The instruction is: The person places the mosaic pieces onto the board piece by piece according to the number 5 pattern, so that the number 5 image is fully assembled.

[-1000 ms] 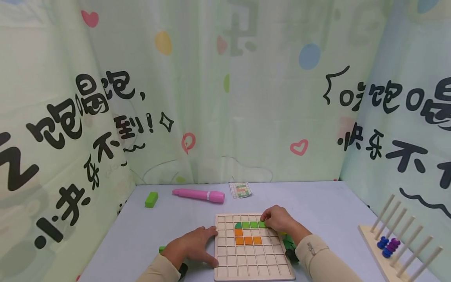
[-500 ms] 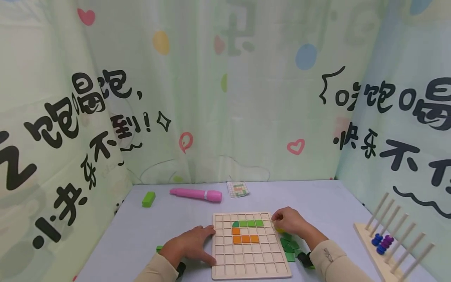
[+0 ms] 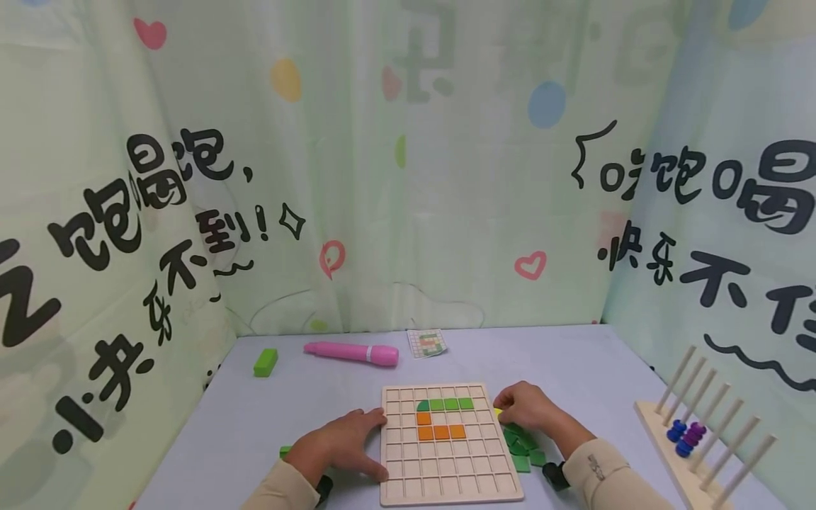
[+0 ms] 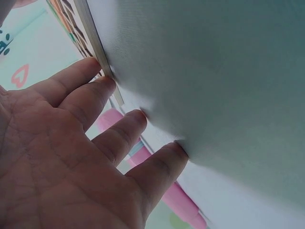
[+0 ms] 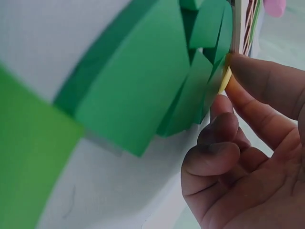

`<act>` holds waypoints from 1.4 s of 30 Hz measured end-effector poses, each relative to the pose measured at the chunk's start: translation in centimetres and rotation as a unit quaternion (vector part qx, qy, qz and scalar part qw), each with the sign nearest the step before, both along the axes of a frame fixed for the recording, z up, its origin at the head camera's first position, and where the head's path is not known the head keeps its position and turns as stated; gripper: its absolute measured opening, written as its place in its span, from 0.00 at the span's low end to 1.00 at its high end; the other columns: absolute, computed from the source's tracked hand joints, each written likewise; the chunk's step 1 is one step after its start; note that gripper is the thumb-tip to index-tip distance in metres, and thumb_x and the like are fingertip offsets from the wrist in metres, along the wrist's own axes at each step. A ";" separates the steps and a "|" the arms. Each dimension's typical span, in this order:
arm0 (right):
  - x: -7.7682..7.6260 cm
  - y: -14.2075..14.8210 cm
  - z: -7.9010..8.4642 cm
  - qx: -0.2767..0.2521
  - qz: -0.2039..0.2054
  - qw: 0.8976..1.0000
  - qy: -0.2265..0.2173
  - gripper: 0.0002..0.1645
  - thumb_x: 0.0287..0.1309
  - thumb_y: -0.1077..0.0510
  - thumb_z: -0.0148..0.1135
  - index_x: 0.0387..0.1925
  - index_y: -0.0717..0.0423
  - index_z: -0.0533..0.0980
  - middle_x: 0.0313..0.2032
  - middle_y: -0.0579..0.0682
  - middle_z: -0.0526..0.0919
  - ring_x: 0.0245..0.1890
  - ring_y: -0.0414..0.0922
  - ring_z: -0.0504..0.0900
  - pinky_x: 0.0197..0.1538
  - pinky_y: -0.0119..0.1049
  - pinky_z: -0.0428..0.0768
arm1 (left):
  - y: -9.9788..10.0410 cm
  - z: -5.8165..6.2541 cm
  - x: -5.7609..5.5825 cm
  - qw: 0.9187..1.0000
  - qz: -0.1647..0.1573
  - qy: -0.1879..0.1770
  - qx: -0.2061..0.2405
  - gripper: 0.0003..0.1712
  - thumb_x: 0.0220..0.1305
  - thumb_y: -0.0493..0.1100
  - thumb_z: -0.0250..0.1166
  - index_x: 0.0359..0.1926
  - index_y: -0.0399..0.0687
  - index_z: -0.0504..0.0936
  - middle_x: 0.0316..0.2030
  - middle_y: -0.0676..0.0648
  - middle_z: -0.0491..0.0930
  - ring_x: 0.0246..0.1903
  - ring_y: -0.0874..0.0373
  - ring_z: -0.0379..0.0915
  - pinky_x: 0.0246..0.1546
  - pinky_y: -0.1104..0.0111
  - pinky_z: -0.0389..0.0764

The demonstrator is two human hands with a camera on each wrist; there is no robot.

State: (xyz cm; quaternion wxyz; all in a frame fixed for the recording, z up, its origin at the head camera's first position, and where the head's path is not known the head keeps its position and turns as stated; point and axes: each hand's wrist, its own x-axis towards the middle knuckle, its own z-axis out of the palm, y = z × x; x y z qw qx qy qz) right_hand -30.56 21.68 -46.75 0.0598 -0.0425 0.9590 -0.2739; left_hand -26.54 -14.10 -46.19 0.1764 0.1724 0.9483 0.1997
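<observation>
A pale wooden grid board lies on the table, with a row of green tiles and several orange tiles in its cells. At the board's left edge rests my left hand, fingers spread, thumb near the lower corner; in the left wrist view two fingertips meet the board's side. Just right of the board, my right hand pinches a yellow piece between thumb and index finger, its other fingers curled. Beneath that hand lies a heap of dark green pieces, close against the board.
Behind the board lie a pink pen-shaped stick and a small printed grid card. A green block sits at the back left. A wooden peg rack with blue and purple beads stands on the right.
My right hand has left the end of the green row, where a green tile now lies, and moved right and down to the yellow piece. My left hand stays at the board's edge.
</observation>
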 end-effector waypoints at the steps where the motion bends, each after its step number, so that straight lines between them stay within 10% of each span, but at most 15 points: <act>1: 0.0 0.0 -0.1 0.003 0.001 1.000 0.001 0.09 0.56 0.65 0.72 0.40 0.60 0.86 0.34 0.47 0.82 0.35 0.44 0.75 0.41 0.40 0.80 | 0.0 0.1 0.0 1.000 -0.001 0.000 0.000 0.53 0.47 0.61 0.83 0.72 0.54 0.72 0.73 0.47 0.70 0.72 0.42 0.65 0.72 0.44 0.68; 42: 1.8 -0.6 1.0 -0.129 0.005 0.992 -0.007 0.08 0.58 0.69 0.68 0.37 0.58 0.77 0.33 0.51 0.76 0.35 0.46 0.73 0.37 0.38 0.74 | 0.1 0.2 0.2 1.000 0.002 0.003 -0.003 0.52 0.47 0.62 0.83 0.72 0.53 0.72 0.73 0.46 0.71 0.70 0.44 0.67 0.70 0.44 0.70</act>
